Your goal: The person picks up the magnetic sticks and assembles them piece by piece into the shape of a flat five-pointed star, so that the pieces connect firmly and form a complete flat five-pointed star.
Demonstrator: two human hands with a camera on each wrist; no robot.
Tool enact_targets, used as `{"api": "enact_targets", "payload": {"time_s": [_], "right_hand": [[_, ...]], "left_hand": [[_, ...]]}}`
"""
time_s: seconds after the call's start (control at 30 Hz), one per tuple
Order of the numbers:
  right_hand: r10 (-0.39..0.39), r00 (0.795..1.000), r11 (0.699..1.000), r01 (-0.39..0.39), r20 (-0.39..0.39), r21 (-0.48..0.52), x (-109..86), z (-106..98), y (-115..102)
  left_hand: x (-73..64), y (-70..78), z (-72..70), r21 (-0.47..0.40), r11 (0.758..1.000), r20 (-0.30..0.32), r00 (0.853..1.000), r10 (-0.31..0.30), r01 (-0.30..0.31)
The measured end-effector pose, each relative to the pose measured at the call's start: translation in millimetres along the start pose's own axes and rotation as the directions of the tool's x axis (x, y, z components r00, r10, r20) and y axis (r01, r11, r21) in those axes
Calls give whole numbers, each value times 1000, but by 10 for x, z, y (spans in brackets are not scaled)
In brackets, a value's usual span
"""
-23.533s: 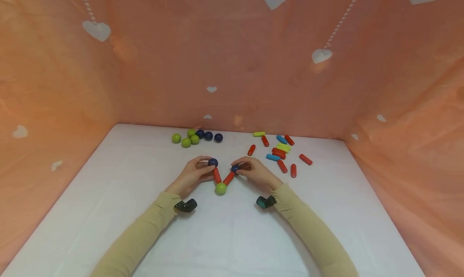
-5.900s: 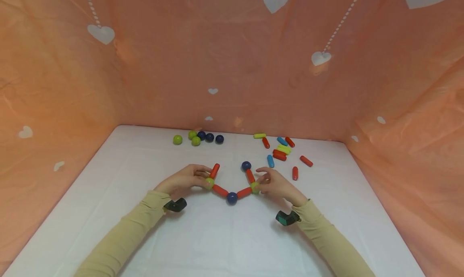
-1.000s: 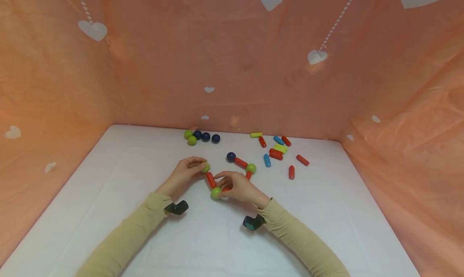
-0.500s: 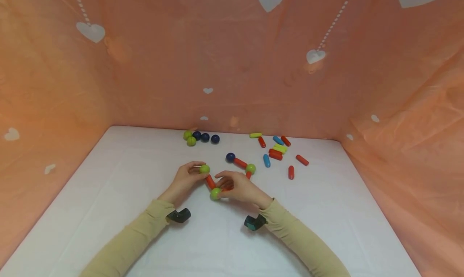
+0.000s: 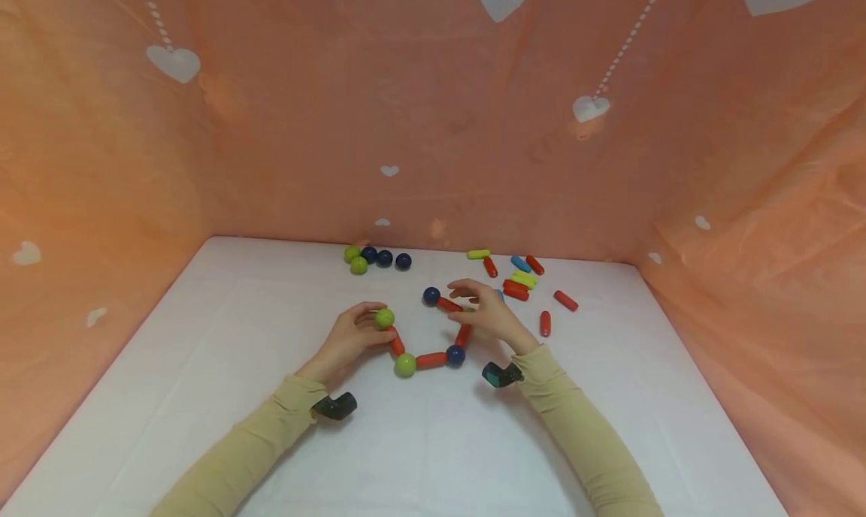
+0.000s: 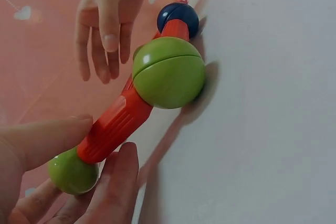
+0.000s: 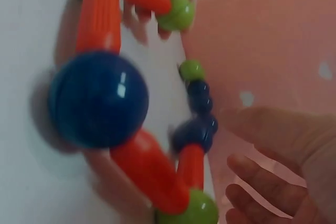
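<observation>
A chain of red magnetic rods and green and dark blue balls lies on the white table in an open ring. My left hand [image 5: 347,343] pinches the green ball [image 6: 73,171] at its left end, with the thumb against the adjoining red rod [image 6: 115,124]. That rod meets a second green ball [image 5: 405,365]. From there a red rod [image 5: 431,360] leads to a dark blue ball [image 5: 455,355], and another rod runs up to a green ball [image 7: 191,211]. A dark blue ball [image 5: 431,296] ends the far side. My right hand [image 5: 497,314], fingers loosely spread, hovers at the ring's right corner, holding nothing.
Loose green balls [image 5: 358,265] and dark blue balls [image 5: 384,258] sit along the table's back edge. At the back right lie several loose red rods [image 5: 516,290], yellow rods [image 5: 524,279] and a blue rod [image 5: 521,264]. A pinkish-orange cloth [image 5: 433,126] with hearts surrounds the table.
The right hand has let go of the near green ball and moved right and back. The left hand's green ball now sits on the rod end. Since the earliest frame, the chain has grown.
</observation>
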State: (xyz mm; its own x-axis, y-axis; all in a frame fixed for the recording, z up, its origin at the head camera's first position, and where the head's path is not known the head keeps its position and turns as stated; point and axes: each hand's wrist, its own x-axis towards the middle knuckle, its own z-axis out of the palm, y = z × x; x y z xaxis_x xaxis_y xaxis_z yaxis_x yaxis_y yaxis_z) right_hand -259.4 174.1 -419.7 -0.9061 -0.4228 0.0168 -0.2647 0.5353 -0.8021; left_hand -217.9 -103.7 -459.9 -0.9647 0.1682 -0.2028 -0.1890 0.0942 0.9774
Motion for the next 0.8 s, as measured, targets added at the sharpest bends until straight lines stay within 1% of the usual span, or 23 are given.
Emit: {"api": "enact_targets", "payload": {"time_s": [0.1, 0.23, 0.3, 0.43, 0.53, 0.63, 0.8], "right_hand": [[28, 1000, 1000, -28, -4, 7, 5, -24, 74], [73, 997, 997, -73, -9, 8, -15, -22, 145], [102, 995, 995, -101, -8, 6, -32, -13, 172], [148, 989, 989, -148, -13, 8, -89, -1, 207], [143, 990, 990, -143, -19, -3, -167, -2, 218], [138, 990, 990, -138, -14, -26, -279, -11, 228], [117, 993, 991, -116, 4, -59, -484, -6, 242]], "left_hand": [[-12, -16, 13, 6, 1000, -7, 1000, -3, 3], [-31, -31, 34, 46, 999, -25, 1000, -9, 10], [-41, -35, 48, 51, 999, -28, 1000, -11, 13], [-47, -36, 76, 13, 1000, -20, 1000, -22, 22], [-36, -41, 80, -11, 999, -9, 999, -31, 31], [-6, -48, 64, -15, 999, 9, 1000, -30, 30], [39, -11, 20, -30, 999, 82, 996, -29, 31]]}}
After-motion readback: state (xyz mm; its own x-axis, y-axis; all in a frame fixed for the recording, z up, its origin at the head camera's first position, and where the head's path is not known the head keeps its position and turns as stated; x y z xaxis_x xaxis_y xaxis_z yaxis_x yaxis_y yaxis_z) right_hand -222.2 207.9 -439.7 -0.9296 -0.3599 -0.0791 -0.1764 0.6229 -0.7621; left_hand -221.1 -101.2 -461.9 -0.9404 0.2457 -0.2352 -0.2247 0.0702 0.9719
